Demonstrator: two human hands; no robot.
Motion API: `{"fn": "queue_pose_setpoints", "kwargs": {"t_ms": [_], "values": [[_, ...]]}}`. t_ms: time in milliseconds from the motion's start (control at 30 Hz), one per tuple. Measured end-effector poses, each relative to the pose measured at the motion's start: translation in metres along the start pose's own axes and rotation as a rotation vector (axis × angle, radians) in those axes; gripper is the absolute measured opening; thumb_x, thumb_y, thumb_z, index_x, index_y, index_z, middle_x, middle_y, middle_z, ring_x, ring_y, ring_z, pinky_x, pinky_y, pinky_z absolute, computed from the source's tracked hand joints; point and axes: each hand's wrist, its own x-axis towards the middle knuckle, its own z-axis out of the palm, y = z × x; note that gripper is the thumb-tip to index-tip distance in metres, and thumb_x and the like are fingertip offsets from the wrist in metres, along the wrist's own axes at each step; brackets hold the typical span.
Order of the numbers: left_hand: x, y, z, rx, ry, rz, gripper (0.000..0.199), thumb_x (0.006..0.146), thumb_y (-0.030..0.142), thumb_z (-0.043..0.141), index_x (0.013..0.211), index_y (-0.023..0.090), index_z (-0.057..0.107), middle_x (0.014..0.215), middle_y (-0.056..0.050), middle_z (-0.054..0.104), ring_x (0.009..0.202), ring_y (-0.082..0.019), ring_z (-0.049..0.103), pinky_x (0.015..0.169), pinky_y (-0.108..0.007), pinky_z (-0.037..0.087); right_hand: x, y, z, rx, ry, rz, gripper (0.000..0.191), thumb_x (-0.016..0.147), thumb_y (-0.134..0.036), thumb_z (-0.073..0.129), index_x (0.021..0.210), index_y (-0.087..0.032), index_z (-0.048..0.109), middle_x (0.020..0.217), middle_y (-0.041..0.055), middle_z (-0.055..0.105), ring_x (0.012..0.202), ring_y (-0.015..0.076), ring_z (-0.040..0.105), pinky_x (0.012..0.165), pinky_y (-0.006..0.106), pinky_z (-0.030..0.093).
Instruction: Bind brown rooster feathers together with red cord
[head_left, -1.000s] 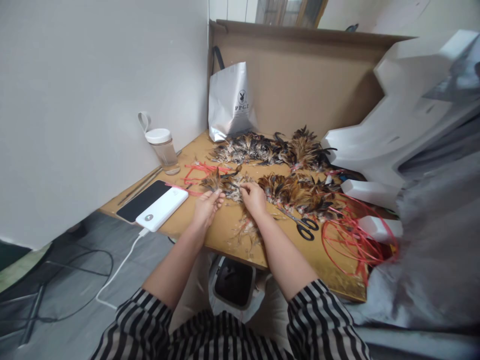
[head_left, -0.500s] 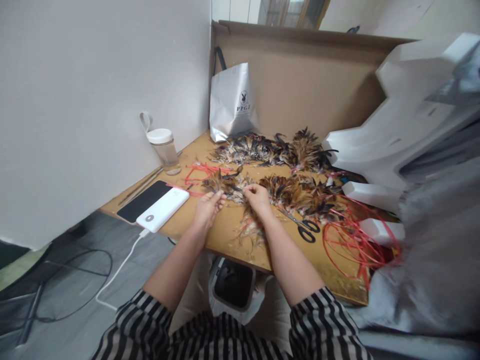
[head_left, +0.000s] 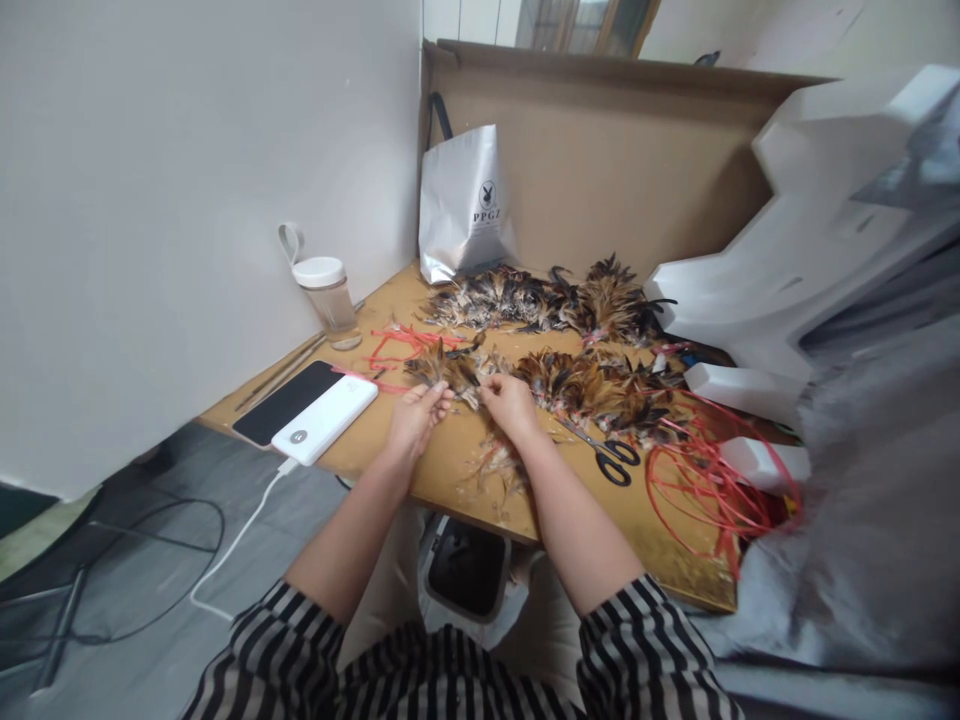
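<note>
My left hand is closed in a pinch at the near side of the feathers, with a small tuft of brown feathers fanning out just beyond its fingertips. A short gap to the right, my right hand pinches thumb against forefinger, a dark feather at its tips. Beside and beyond the right hand lies a row of brown and black feather bunches. Loose pale feathers are scattered under the right wrist. Black-handled scissors rest on the table to the right of that wrist.
A second feather row lies farther back, before a silver bag. Red plastic strips tangle at the right; more lie left. A phone, white power bank and lidded cup stand along the left. White foam leans right.
My right hand has shifted slightly left, nearer to my left hand. The left hand stays in place, and the things on the table have not moved visibly.
</note>
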Motion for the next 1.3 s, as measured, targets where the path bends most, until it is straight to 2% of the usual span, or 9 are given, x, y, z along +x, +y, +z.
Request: {"fn": "queue_pose_setpoints", "kwargs": {"t_ms": [200, 367, 567, 900, 1167, 1300], "values": [[-0.001, 0.002, 0.002, 0.010, 0.009, -0.011, 0.025, 0.060, 0.028, 0.072, 0.075, 0.010, 0.061, 0.068, -0.004, 0.063, 0.050, -0.003, 0.050, 0.045, -0.014, 0.037, 0.002, -0.006, -0.005, 0.550, -0.091, 0.240, 0.022, 0.064, -0.037, 0.058, 0.061, -0.015, 0.057, 0.053, -0.0009, 0.058, 0.041, 0.0082, 0.042, 0.044, 0.021, 0.032], [-0.002, 0.002, 0.004, 0.024, -0.007, -0.034, 0.026, 0.060, 0.028, 0.072, 0.076, 0.010, 0.062, 0.068, -0.004, 0.064, 0.050, -0.004, 0.051, 0.045, -0.014, 0.038, 0.000, -0.011, -0.009, 0.742, -0.139, 0.332, 0.026, 0.057, -0.039, 0.065, 0.058, -0.017, 0.053, 0.040, -0.0062, 0.046, 0.036, 0.0062, 0.034, 0.040, 0.020, 0.025], [-0.005, 0.001, 0.005, 0.070, -0.100, -0.076, 0.027, 0.061, 0.029, 0.071, 0.078, 0.010, 0.063, 0.071, -0.007, 0.066, 0.051, -0.005, 0.053, 0.046, -0.014, 0.039, -0.003, -0.013, -0.005, 0.770, -0.149, 0.274, 0.023, 0.060, -0.037, 0.063, 0.058, -0.017, 0.052, 0.042, -0.0067, 0.044, 0.038, 0.0062, 0.033, 0.041, 0.020, 0.024], [-0.010, 0.004, 0.009, 0.120, -0.188, -0.129, 0.025, 0.060, 0.029, 0.072, 0.072, 0.009, 0.064, 0.069, -0.009, 0.066, 0.048, -0.005, 0.053, 0.042, -0.014, 0.037, -0.010, -0.020, 0.006, 0.527, -0.068, 0.054, 0.017, 0.066, -0.032, 0.055, 0.061, -0.016, 0.056, 0.052, -0.0030, 0.048, 0.048, 0.0082, 0.037, 0.047, 0.020, 0.030], [-0.010, 0.004, 0.010, 0.139, -0.199, -0.133, 0.024, 0.059, 0.028, 0.072, 0.067, 0.008, 0.062, 0.068, -0.008, 0.065, 0.046, -0.005, 0.052, 0.042, -0.015, 0.037, -0.013, -0.025, 0.005, 0.521, -0.075, 0.042, 0.018, 0.066, -0.033, 0.055, 0.060, -0.017, 0.055, 0.052, -0.0029, 0.047, 0.049, 0.0086, 0.038, 0.048, 0.021, 0.031], [-0.010, 0.004, 0.010, 0.155, -0.171, -0.108, 0.024, 0.059, 0.029, 0.072, 0.066, 0.009, 0.062, 0.064, -0.007, 0.064, 0.045, -0.004, 0.050, 0.042, -0.015, 0.036, -0.012, -0.025, 0.006, 0.653, -0.105, 0.066, 0.020, 0.065, -0.035, 0.058, 0.059, -0.016, 0.054, 0.053, -0.0031, 0.049, 0.049, 0.0082, 0.040, 0.049, 0.021, 0.032]]}}
